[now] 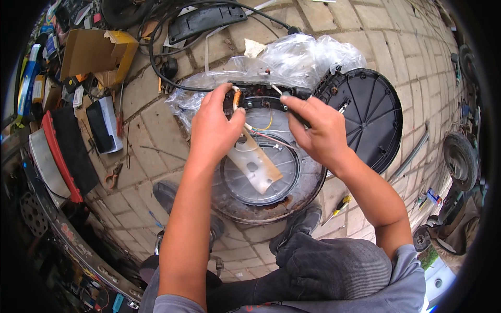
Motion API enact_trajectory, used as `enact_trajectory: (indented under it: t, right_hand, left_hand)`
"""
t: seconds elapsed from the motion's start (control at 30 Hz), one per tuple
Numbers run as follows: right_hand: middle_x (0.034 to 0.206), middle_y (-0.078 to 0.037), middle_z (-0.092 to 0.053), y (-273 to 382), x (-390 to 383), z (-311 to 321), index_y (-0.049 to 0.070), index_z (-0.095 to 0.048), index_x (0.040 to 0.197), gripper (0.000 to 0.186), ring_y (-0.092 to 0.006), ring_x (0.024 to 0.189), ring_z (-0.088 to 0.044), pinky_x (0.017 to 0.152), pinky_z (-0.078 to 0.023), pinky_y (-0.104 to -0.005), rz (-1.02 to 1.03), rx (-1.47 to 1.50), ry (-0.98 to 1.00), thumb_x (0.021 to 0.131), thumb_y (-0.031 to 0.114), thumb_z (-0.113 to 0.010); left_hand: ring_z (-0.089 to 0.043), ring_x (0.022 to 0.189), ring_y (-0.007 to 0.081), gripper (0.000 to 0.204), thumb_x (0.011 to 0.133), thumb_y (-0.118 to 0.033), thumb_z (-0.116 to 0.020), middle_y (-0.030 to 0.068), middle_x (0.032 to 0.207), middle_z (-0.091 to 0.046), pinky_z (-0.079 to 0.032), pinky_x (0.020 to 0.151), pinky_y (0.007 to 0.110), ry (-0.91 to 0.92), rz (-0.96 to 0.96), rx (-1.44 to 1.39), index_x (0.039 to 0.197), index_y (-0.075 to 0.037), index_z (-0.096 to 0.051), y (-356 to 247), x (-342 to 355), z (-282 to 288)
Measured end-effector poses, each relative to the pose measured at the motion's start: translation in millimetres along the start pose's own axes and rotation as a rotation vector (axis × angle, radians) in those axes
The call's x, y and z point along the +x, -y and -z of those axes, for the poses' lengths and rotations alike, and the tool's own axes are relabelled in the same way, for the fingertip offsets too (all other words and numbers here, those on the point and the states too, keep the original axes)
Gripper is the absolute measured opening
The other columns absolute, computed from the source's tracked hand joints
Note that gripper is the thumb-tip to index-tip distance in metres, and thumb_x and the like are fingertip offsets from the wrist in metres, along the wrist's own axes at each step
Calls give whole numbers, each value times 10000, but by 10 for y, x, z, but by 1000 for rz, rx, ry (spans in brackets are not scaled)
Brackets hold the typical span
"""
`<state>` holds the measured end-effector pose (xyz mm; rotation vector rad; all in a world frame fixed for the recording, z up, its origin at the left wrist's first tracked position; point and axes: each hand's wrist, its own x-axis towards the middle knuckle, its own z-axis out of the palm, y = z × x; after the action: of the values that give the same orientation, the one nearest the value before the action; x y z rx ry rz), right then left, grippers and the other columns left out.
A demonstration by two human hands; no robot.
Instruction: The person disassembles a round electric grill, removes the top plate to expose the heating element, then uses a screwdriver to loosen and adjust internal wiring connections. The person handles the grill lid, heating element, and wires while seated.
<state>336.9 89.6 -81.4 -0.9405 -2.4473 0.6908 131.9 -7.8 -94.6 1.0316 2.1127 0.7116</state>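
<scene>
A round, worn housing (245, 213) with a clear circular middle lies on the ground between my feet. At its far edge, my left hand (215, 125) is closed, thumb and fingers pinching a small orange-brown cylindrical part (237, 99) with a whitish end. My right hand (319, 128) grips a screwdriver (276, 89), its dark handle mostly inside my fist. The metal shaft points toward the dark, dirty strip (258, 89) along the far edge; contact at the tip is unclear. Below my left hand, a translucent flat piece (255, 167) lies across the housing, near thin coloured wires (269, 136).
A black ribbed round cover (371, 122) lies to the right, with crumpled clear plastic (308, 57) beyond. A black cable (151, 47) loops at far left. Left are a cardboard box (91, 55) and pliers (113, 176); a yellow-handled screwdriver (342, 204) lies right of my foot.
</scene>
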Motion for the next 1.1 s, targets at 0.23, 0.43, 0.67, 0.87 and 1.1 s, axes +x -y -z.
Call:
enact_trajectory:
  t: [0.23, 0.43, 0.67, 0.87, 1.1]
  right_hand:
    - [689, -32, -539, -27, 76, 50, 192, -743, 1103, 343, -246, 537, -571, 506, -454, -376, 125, -202, -24, 769, 117, -759]
    - [677, -28, -562, 87, 62, 222, 188, -761, 1040, 227, -248, 559, -594, 507, -456, -375, 77, -39, 119, 815, 168, -783]
    - [691, -47, -583, -43, 188, 136, 186, -752, 1044, 197, -269, 591, -627, 524, -475, -396, 104, -34, 224, 848, 209, -765]
    - [694, -12, -520, 169, 181, 173, 159, -705, 1035, 225, -210, 547, -566, 499, -402, -360, 169, -191, -4, 818, 177, -758]
    - [719, -24, -526, 125, 95, 201, 178, -717, 1014, 230, -236, 584, -587, 519, -415, -374, 90, -104, 70, 791, 164, -769]
  left_hand:
    - [-617, 1193, 394, 545, 841, -193, -701, 188, 1323, -620, -491, 1012, 437, 12, 11, -14, 1349, -51, -568, -16, 10, -6]
    - [-622, 1186, 392, 544, 842, -194, -702, 189, 1315, -626, -495, 1005, 437, -11, -10, 11, 1350, -51, -571, 11, 4, -13]
    - [-625, 1177, 393, 537, 842, -185, -700, 192, 1313, -626, -495, 1004, 440, -3, -18, 0, 1344, -46, -572, -5, 17, -30]
    - [-622, 1180, 397, 538, 840, -183, -701, 200, 1306, -628, -494, 1006, 441, -14, -17, 12, 1343, -44, -573, 6, 11, 0]
    - [-622, 1181, 398, 540, 841, -185, -698, 200, 1306, -628, -494, 1008, 440, 4, -12, 11, 1347, -46, -573, -12, 17, -14]
